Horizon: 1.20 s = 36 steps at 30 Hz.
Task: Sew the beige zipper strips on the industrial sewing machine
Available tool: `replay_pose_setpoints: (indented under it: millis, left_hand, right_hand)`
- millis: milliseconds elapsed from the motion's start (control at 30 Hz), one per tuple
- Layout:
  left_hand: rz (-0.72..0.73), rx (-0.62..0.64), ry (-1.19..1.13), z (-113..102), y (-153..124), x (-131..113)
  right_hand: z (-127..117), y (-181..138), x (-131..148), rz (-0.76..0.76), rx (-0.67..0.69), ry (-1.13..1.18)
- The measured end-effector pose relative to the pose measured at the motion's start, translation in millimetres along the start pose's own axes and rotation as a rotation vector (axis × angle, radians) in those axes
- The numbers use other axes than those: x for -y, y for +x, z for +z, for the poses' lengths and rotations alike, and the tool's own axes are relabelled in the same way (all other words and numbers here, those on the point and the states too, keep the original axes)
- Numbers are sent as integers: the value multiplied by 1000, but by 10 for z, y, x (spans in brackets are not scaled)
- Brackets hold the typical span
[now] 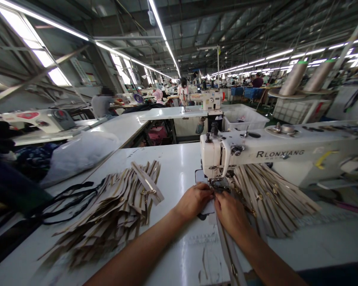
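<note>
Both my hands meet just in front of the needle of a white sewing machine [214, 159]. My left hand [197, 198] is closed, its fingertips pinched beside the presser foot; what lies between them is too small to make out. My right hand [229, 208] is closed on a beige zipper [231, 254], which runs from under the fingers down toward the table's front edge. A pile of similar zippers [119, 210] with gold teeth lies left of my left arm. More zippers [265, 198] are fanned out under the machine arm, right of my right hand.
Black straps [74, 198] and a white plastic bag [82, 153] lie at the left. Behind the white table [173, 159] stand another sewing machine [210, 98] and a white bin [246, 115]. Thread cones [295, 77] rise at the right. A person [103, 101] sits at the far left.
</note>
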State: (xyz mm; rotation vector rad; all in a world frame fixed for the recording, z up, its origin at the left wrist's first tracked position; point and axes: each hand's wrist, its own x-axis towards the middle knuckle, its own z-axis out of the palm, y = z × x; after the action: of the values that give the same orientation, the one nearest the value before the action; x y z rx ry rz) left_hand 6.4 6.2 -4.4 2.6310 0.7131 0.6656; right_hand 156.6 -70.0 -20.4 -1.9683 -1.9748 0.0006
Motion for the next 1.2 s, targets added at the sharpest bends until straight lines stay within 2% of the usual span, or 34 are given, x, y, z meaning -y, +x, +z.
replay_pose_setpoints:
  millis: [300, 533, 667, 933, 1200]
  left_hand:
    - [-17, -20, 26, 29, -31, -10]
    - [-37, -29, 10, 27, -16, 18]
    - [3, -16, -11, 4, -19, 20]
    - [93, -7, -29, 17, -16, 44]
    - [86, -27, -26, 25, -24, 25]
  right_hand:
    - [-42, 7, 18, 18, 29, -43]
    - [-73, 8, 21, -32, 61, -57]
    - [-70, -5, 11, -44, 67, -47]
    - [-111, -330, -41, 34, -18, 192]
    - [-79, -510, -34, 22, -54, 242]
